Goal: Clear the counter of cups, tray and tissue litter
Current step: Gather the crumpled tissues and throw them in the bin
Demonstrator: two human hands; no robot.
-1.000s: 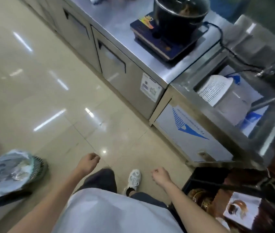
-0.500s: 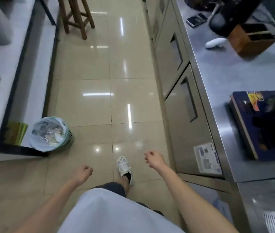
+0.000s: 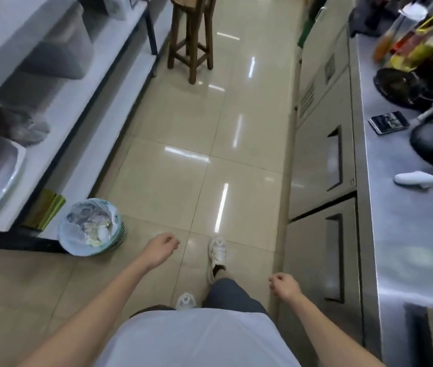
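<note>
Both hands are hanging loosely curled and holding nothing, the left hand (image 3: 160, 249) near the lined bin (image 3: 92, 227); the right hand (image 3: 285, 286) is hanging beside the steel table (image 3: 406, 234); no cups or tray are showing clearly.

A lined bin (image 3: 92, 227), part full of rubbish, stands on the tiled floor (image 3: 183, 160) just beside the foot of a white shelf unit (image 3: 98, 83). Grey tubs (image 3: 59, 46) sit on the shelves. Further along the aisle is a wooden stool (image 3: 191, 35). Along the other side runs a steel cabinet (image 3: 324, 160) with recessed door handles. On top of it lie a phone (image 3: 389, 122), a small white object (image 3: 415, 179) and some blurred bottles (image 3: 416, 35).
</note>
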